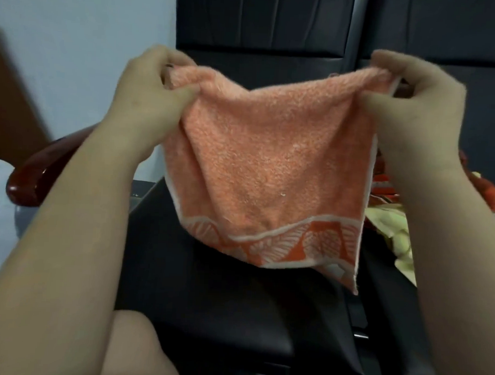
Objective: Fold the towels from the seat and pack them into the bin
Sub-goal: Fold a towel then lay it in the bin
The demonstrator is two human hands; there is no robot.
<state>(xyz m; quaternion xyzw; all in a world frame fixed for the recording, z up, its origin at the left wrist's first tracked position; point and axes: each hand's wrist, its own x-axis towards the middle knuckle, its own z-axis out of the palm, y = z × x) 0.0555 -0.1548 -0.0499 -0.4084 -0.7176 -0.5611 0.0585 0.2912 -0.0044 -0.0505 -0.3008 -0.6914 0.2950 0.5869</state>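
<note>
— How many towels can you count from where you stand?

— One orange terry towel [270, 165] is up in the air, with a leaf-patterned band along its lower edge. On the right, a pale yellow towel [392, 227] lies on the seat, and a red-orange cloth [492, 195] lies just beyond it. That makes three pieces I can make out, though the pile is half hidden behind the arm.

— And the seats?

— There are two black padded backs side by side. The nearer black seat [221, 313] sits right under the hanging towel, and one glossy dark-red armrest [43, 167] is on the left.

— What are the hands doing?

— Both are clenched on the orange one. The left hand [151, 95] pinches the top left corner, with the thumb on the near side and the fingers curled behind. The right hand [414, 106] grips the top right corner the same way. The top edge sags between them, and the rest hangs free above the seat cushion without touching it.

— Where's the bin?

— There's a pale rounded thing [1, 205] at the far left edge, but I can't tell whether that's it.
</note>
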